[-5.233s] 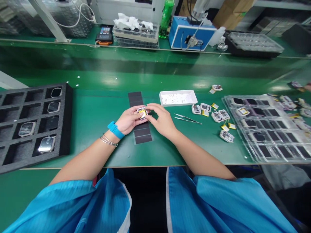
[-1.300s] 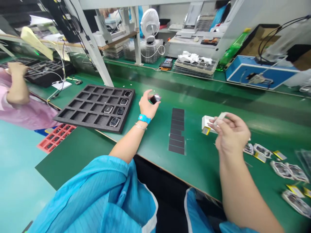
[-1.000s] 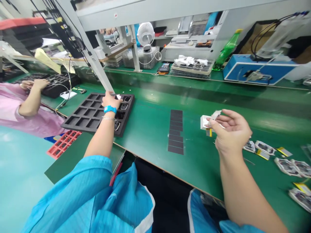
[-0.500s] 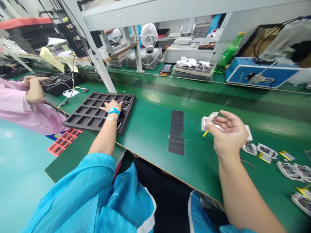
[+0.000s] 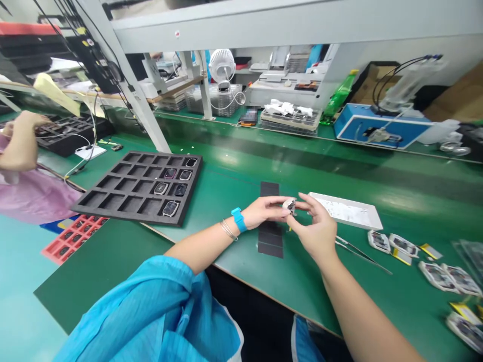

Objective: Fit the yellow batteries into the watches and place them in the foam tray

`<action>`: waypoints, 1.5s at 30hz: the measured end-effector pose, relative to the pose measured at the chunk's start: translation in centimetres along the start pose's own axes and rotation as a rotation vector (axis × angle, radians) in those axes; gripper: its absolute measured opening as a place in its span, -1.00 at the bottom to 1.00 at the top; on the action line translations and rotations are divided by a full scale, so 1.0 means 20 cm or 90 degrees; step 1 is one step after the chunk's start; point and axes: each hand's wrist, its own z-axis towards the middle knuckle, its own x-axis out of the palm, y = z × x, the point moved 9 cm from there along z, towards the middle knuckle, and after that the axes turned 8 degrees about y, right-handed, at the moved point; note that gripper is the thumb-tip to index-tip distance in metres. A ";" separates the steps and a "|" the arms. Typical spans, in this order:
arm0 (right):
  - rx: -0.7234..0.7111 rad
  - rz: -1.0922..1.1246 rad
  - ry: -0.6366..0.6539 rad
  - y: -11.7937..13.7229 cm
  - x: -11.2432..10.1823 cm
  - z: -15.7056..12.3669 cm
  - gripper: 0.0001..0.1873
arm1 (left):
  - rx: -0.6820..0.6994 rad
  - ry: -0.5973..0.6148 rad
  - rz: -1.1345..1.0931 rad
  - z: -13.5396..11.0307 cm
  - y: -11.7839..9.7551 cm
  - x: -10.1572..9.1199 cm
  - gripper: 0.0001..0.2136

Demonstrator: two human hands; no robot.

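My left hand (image 5: 264, 212) and my right hand (image 5: 319, 229) meet above the green workbench. Between their fingertips is a small whitish watch part (image 5: 290, 205) with dark detail, pinched from both sides; its exact form is partly hidden by the fingers. A bit of yellow shows just beneath it. Under and beside my left hand lies a strip of black rectangular pieces (image 5: 270, 245). Metal tweezers (image 5: 364, 255) rest on the bench to the right of my right wrist, and a shallow white tray (image 5: 372, 221) with small dark bits sits behind it.
At left, a black foam tray (image 5: 130, 203) holds several watch faces in its right-hand compartments. Opened white watch housings (image 5: 403, 245) with yellow-edged batteries (image 5: 430, 251) lie at right. A white fan (image 5: 222, 65), green bottle (image 5: 339, 98) and blue fixture (image 5: 381, 128) stand behind. A co-worker's arm (image 5: 20, 141) is far left.
My left hand has moved right, from the foam tray to the watch part. My right hand has brought that part left, and both hands now hold it. The view has shifted slightly.
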 end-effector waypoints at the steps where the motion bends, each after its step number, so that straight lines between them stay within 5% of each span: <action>1: 0.000 -0.038 0.008 0.01 0.01 0.00 -0.40 | -0.013 -0.002 -0.025 -0.01 0.01 -0.01 -0.41; 6: -0.049 -0.127 0.074 0.06 0.05 0.00 -0.45 | -0.016 -0.043 -0.094 -0.01 0.01 -0.08 -0.47; 17: -0.112 -0.055 0.006 0.16 -0.02 0.00 -0.92 | 0.003 -0.046 -0.042 -0.03 -0.04 -0.09 -0.42; 29: -0.142 -0.080 0.061 0.14 0.02 0.00 -0.94 | 0.098 -0.064 0.015 -0.01 -0.07 -0.10 -0.42; 45: -0.206 -0.139 0.056 0.15 0.03 -0.01 -0.88 | 0.109 -0.097 0.042 -0.02 -0.06 -0.11 -0.42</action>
